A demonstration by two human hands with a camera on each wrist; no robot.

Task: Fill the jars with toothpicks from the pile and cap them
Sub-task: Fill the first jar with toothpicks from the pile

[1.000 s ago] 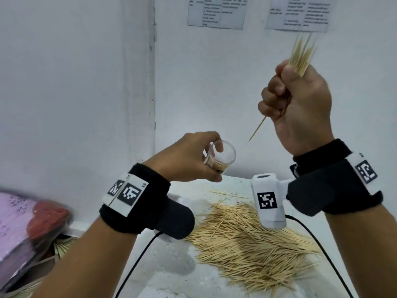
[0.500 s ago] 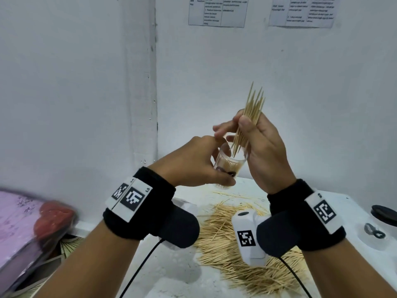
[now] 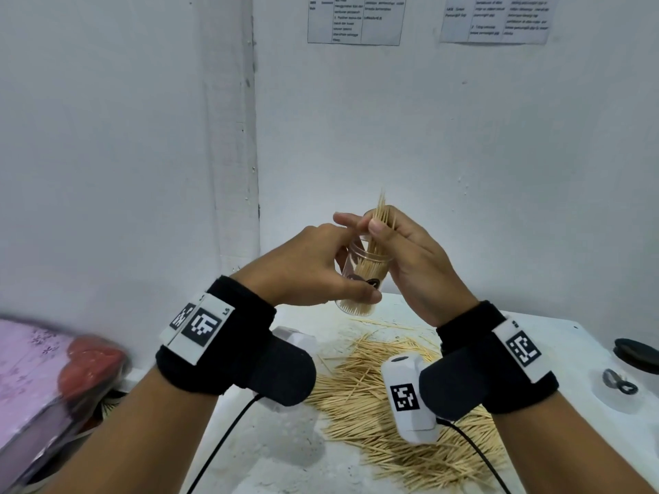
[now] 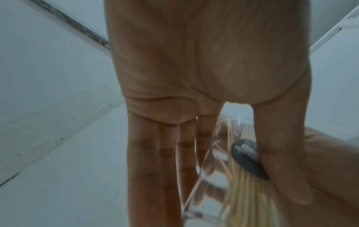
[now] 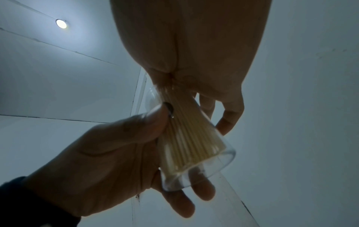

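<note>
Left hand (image 3: 313, 265): head view; fingers and thumb curled round a clear jar (image 3: 360, 279), held in the air above the desk (image 3: 285, 451), tilted a little.
Right hand (image 3: 410, 258): head view; thumb and fingers pinch a bundle of toothpicks (image 3: 381, 222) at the jar mouth; tips stick up above the fingers, lower ends are inside the jar.
Jar: head view; open, with toothpicks down to its base, a dark label partly under the left thumb.
Pile (image 3: 392, 404): head view; loose toothpicks spread on the white desk below both wrists.
Lid (image 3: 638, 354): head view; dark, round, at the far right desk edge; a second clear jar (image 3: 613, 386) just in front, hard to make out.
Wall notes (image 3: 356, 17): head view; printed sheets on the white wall, text too small to read.
Left side: head view; a pink and red blurred bundle (image 3: 53, 372) beside the desk.
Left wrist view: left hand (image 4: 204, 76) from the palm side, fingers (image 4: 147, 153) running down one side of the jar (image 4: 217, 161), thumb on the other over the dark label (image 4: 246, 156); pale toothpicks inside.
Right wrist view: right hand (image 5: 194, 53) gathers the toothpicks (image 5: 186, 135) at their top; they fan out down into the jar (image 5: 200, 155), which the left hand (image 5: 108, 161) holds from below and the side.
Ceiling lamp (image 5: 61, 24): right wrist view; one round light, lit.
</note>
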